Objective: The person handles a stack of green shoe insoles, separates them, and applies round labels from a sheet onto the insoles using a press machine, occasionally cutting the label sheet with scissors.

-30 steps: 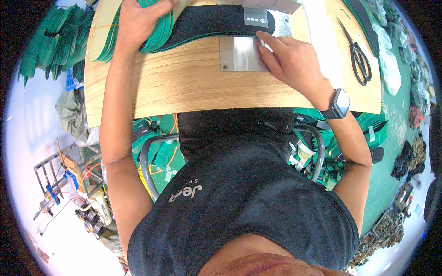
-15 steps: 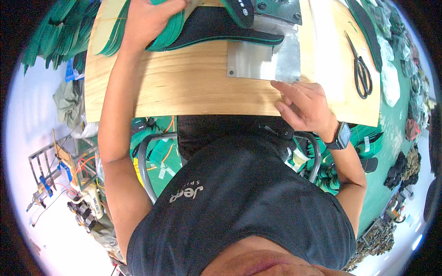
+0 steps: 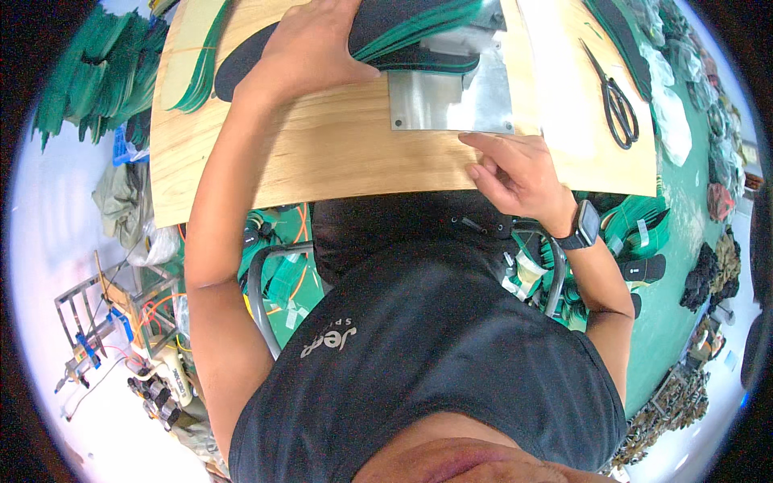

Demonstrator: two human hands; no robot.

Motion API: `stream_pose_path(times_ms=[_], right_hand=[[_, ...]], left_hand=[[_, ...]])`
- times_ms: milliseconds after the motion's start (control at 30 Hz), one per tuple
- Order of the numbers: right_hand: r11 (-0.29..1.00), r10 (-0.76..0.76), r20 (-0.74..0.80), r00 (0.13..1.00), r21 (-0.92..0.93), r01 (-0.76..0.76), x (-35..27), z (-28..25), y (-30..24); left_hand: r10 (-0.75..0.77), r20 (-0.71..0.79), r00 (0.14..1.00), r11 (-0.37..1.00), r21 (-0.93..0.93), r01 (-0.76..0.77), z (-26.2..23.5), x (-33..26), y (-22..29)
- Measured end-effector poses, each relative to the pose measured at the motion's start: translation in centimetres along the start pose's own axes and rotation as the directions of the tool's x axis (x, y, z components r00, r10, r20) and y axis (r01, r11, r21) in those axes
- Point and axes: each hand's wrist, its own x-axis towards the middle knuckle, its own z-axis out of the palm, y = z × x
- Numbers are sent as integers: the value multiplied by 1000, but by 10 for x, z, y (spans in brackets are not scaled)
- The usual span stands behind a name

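Left hand: your left hand [image 3: 310,52] lies spread across the fanned insoles [image 3: 423,30], thumb wide along their near side; the fingers run to the top border, so how firmly they grip you cannot tell.
Insoles: the green-edged fan slants up and right from your thumb, above another black insole [image 3: 431,61] whose tip overlaps the metal plate [image 3: 451,105].
Right hand: your right hand [image 3: 517,167] is free, loosely curled, index fingertip just below the plate's near edge (contact is hard to judge).
Wooden table [image 3: 322,161]: bare wood stretches between your forearms, from plate to near edge.
Scissors [image 3: 618,113]: right of your right hand, near the table's right edge.
Left side: a green-edged stack [image 3: 205,72] stands beyond your wrist.
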Motion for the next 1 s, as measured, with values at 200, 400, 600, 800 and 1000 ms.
stream_pose_path(times_ms=[200, 400, 600, 800, 1000], right_hand=[[995, -22, -4, 1000, -98, 21, 12, 2, -3], [987, 6, -18, 1000, -162, -8, 20, 3, 1], [977, 35, -20, 999, -207, -39, 20, 3, 6], [982, 4, -20, 1000, -191, -8, 27, 0, 6], [984, -6, -29, 1000, -178, 1, 27, 2, 14]], left_hand=[[-14, 42, 999, 999, -47, 16, -3, 5, -1], [37, 37, 999, 996, -81, -34, -8, 3, 0], [-38, 173, 984, 998, -47, 47, -23, 7, 8], [106, 89, 990, 994, -52, -101, -7, 5, -13], [154, 78, 985, 988, -34, -152, -4, 8, -16]])
